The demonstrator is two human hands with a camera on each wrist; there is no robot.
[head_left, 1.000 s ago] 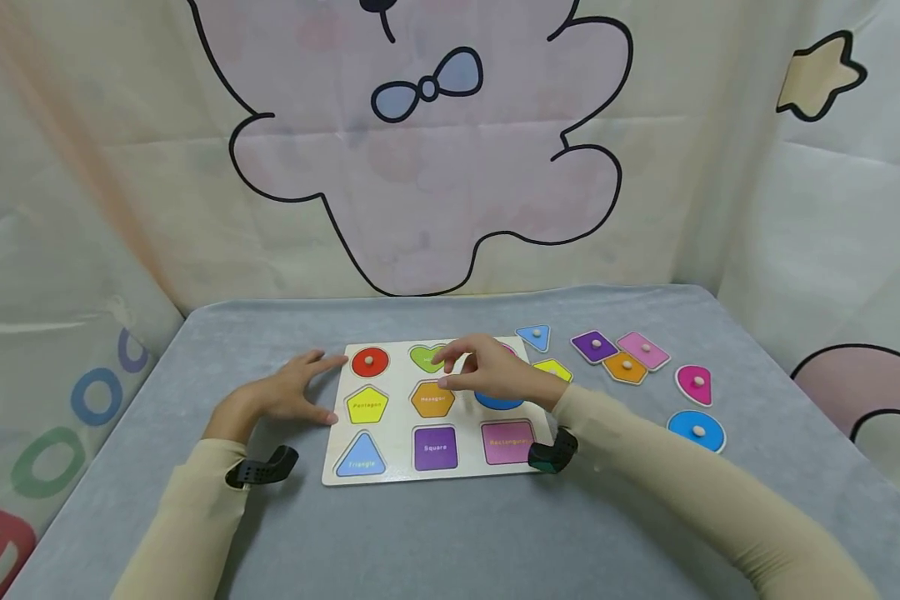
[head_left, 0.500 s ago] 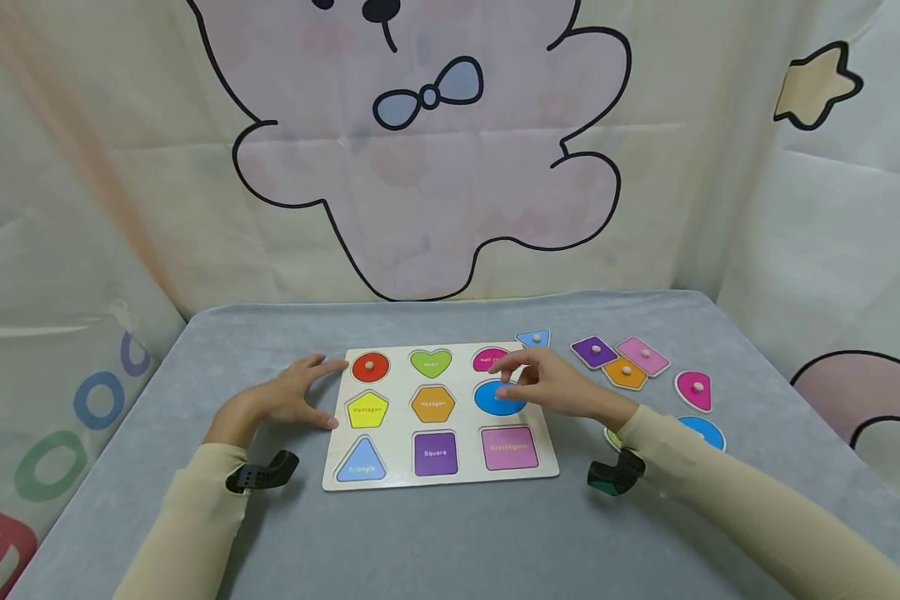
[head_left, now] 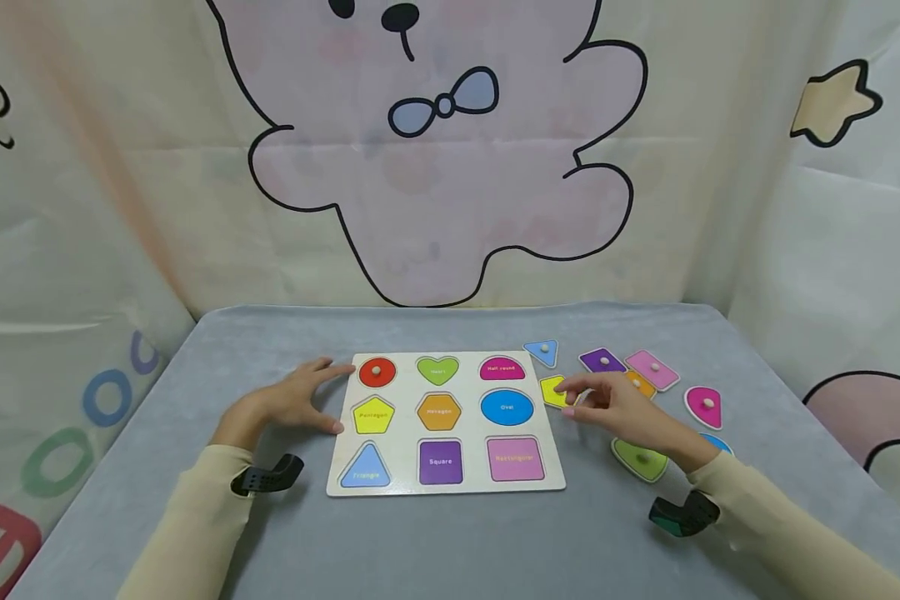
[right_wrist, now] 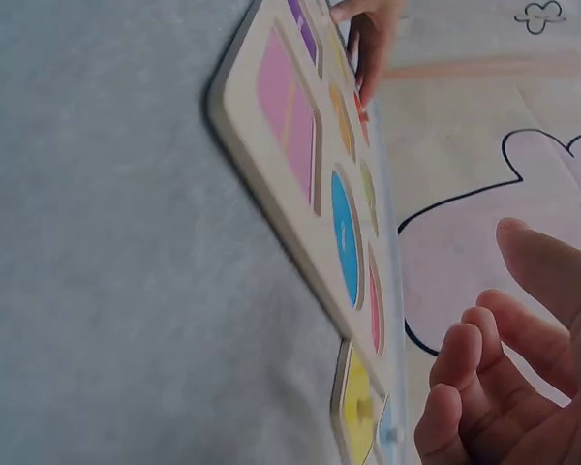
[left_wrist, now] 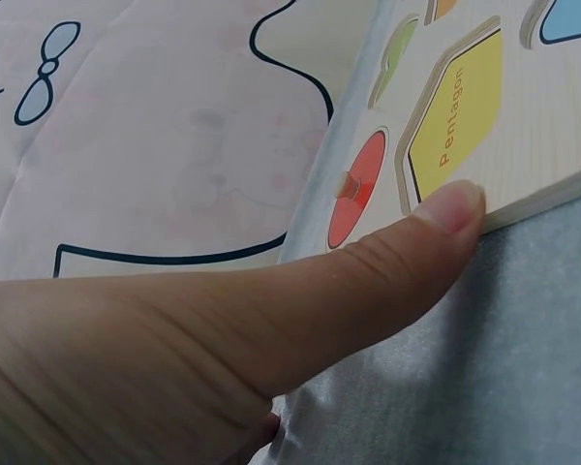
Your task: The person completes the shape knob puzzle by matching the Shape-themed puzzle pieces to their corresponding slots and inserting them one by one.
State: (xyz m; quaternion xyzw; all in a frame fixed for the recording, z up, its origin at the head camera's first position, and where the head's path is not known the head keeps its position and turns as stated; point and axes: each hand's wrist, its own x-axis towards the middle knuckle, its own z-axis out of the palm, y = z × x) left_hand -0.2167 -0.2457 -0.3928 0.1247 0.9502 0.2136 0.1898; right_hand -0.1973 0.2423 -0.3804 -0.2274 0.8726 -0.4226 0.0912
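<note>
A white wooden shape puzzle board [head_left: 405,417] lies on the table, with coloured, labelled recesses. At its top left sits a red circle piece [head_left: 377,372] with a knob. My left hand [head_left: 288,400] rests at the board's left edge, fingers extended; in the left wrist view its thumb [left_wrist: 378,281] touches the edge near the pentagon recess. Just right of the board, my right hand [head_left: 618,412] hovers by a yellow pentagon piece [head_left: 551,390]. Its thumb and fingers are apart and hold nothing in the right wrist view. The yellow piece's knob [right_wrist: 364,409] shows there, free of the fingers.
Right of the board lie knobbed pieces: a blue triangle [head_left: 542,352], purple square [head_left: 602,360], pink rectangle [head_left: 652,369], partly hidden orange piece [head_left: 640,382], magenta half round [head_left: 703,407], mostly hidden blue piece [head_left: 718,443] and green heart [head_left: 640,461]. Printed curtains stand behind the table.
My right hand has moved right, from over the middle of the board to beside the yellow pentagon piece. The left hand stays at the board's edge. The head view has shifted slightly.
</note>
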